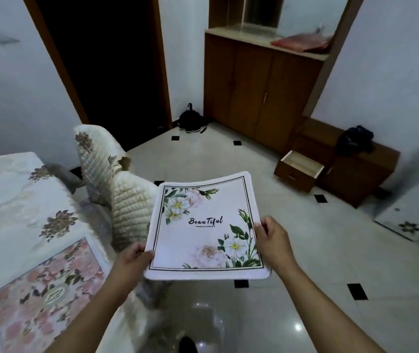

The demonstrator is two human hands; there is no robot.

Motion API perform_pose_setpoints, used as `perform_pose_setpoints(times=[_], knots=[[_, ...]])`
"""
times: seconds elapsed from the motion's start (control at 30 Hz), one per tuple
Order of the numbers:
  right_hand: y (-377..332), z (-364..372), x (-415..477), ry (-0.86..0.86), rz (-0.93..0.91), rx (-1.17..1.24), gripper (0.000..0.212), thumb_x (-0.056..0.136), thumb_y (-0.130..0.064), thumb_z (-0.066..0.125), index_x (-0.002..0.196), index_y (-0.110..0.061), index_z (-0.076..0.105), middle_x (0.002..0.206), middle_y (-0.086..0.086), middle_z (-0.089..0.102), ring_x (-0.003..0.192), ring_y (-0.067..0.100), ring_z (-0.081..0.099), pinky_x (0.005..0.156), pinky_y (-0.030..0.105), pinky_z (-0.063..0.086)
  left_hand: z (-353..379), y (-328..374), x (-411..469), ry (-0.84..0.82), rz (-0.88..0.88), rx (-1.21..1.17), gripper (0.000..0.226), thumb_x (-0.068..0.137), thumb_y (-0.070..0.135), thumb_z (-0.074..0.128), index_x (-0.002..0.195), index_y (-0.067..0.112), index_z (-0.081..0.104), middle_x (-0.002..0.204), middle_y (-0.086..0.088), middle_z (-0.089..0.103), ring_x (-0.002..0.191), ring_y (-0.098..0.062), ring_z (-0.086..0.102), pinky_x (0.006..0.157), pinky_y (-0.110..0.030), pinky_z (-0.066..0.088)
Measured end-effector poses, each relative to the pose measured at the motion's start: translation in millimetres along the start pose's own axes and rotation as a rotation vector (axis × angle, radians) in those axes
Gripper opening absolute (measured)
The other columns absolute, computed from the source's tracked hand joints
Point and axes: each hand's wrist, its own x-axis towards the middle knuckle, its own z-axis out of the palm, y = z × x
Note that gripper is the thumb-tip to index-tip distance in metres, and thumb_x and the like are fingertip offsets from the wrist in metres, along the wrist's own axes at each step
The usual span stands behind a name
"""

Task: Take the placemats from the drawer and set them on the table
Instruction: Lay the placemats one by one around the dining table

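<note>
Both hands' grip (272, 240) flanking placemat (203, 233)

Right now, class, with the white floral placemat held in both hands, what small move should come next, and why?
Probably swing the white placemat left toward the table. Both hands, left and right, hold it over the floor, a pink placemat already lies on the table, and the drawer stands open behind.
</note>
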Motion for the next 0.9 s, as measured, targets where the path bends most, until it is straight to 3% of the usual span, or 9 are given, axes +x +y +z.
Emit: perform_pose_setpoints(times=[0.17, 0.23, 0.33, 0.43, 0.57, 0.73, 0.9], knots=[[5, -28, 72, 0.074, 0.049, -0.010, 0.024, 0.097, -0.026, 0.050, 0.077, -0.013, 0.051, 0.071, 0.007, 0.060, 0.068, 0.024, 0.057, 0.061, 0.034, 0.044, 39, 44, 75, -0.104, 0.060, -0.038, 0.014, 0.090, 0.014, 0.062, 0.076, 0.010, 0.059, 0.066, -0.003, 0.064, 0.061, -0.016, 0.055, 0.058, -0.031, 0.040], [10, -37, 100, 0.094, 0.061, 0.019, 0.024, 0.097, -0.025, 0.051, 0.077, -0.012, 0.051, 0.071, 0.011, 0.059, 0.065, 0.023, 0.055, 0.059, 0.032, 0.040, 56, 63, 102, -0.123, 0.075, -0.030, 0.013, 0.091, 0.009, 0.060, 0.079, 0.008, 0.061, 0.068, -0.004, 0.067, 0.059, -0.012, 0.058, 0.058, -0.030, 0.043], [22, -46, 144, 0.081, 0.089, 0.057, 0.022, 0.098, -0.026, 0.050, 0.079, -0.014, 0.053, 0.074, 0.012, 0.060, 0.064, 0.018, 0.051, 0.058, 0.031, 0.040, 83, 83, 139, -0.126, 0.064, -0.028, 0.008, 0.091, 0.003, 0.059, 0.085, 0.002, 0.064, 0.078, -0.010, 0.071, 0.070, -0.018, 0.063, 0.066, -0.031, 0.048], [33, -47, 199, 0.048, 0.078, 0.065, 0.022, 0.097, -0.026, 0.050, 0.078, -0.016, 0.053, 0.072, 0.008, 0.061, 0.065, 0.019, 0.053, 0.058, 0.031, 0.040, 107, 98, 176, -0.104, 0.046, -0.024, 0.010, 0.092, 0.005, 0.058, 0.082, 0.003, 0.061, 0.072, -0.008, 0.069, 0.063, -0.016, 0.061, 0.054, -0.021, 0.046], [38, -42, 295, -0.054, 0.024, 0.058, 0.022, 0.097, -0.028, 0.049, 0.078, -0.018, 0.052, 0.073, 0.006, 0.061, 0.067, 0.020, 0.056, 0.059, 0.031, 0.041, 138, 124, 221, 0.003, 0.000, -0.035, 0.013, 0.093, 0.009, 0.059, 0.083, 0.001, 0.059, 0.067, -0.009, 0.063, 0.046, -0.010, 0.051, 0.043, -0.019, 0.039], [15, -27, 409, -0.203, -0.122, 0.013, 0.024, 0.098, -0.028, 0.047, 0.081, -0.013, 0.053, 0.074, 0.008, 0.061, 0.071, 0.024, 0.058, 0.058, 0.029, 0.042, 153, 150, 261, 0.149, -0.035, -0.098, 0.015, 0.090, 0.017, 0.063, 0.083, 0.004, 0.062, 0.080, -0.018, 0.068, 0.069, -0.022, 0.059, 0.067, -0.039, 0.046], [-26, 22, 489, -0.364, -0.203, 0.034, 0.022, 0.098, -0.027, 0.048, 0.081, -0.014, 0.054, 0.077, 0.010, 0.062, 0.074, 0.028, 0.060, 0.064, 0.033, 0.047, 146, 162, 289, 0.314, -0.079, -0.174, 0.015, 0.092, 0.012, 0.062, 0.086, -0.002, 0.060, 0.080, -0.017, 0.066, 0.074, -0.021, 0.058, 0.071, -0.035, 0.043]])
